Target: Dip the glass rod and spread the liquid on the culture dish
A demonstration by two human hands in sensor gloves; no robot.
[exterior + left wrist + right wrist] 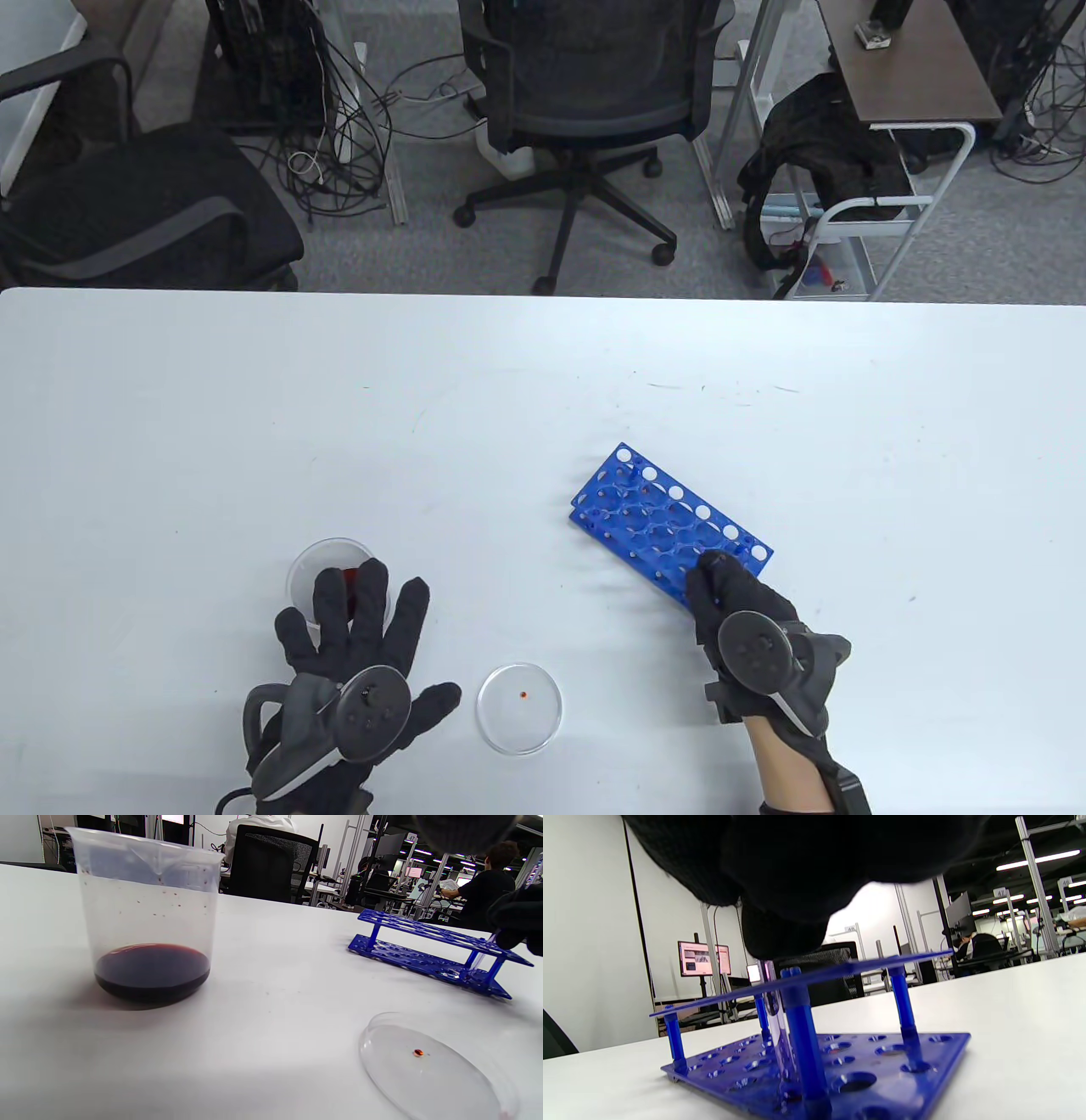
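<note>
A clear beaker (304, 567) with dark red liquid (152, 969) stands at the near left. My left hand (356, 645) is spread open with its fingers over the beaker's near side, and it holds nothing. A clear culture dish (519, 722) lies to its right with a small red drop (418, 1052) on it. My right hand (721, 590) is at the near end of the blue tube rack (662, 518). It pinches the top of a glass rod (777, 1027) that stands down through a rack hole. The rod also shows in the left wrist view (481, 959).
The white table (254, 407) ends at its far edge, with an office chair (585, 93) and a cart (882, 229) on the floor beyond. The rack (424, 929) sits right of the dish (432, 1077) and beaker (148, 921).
</note>
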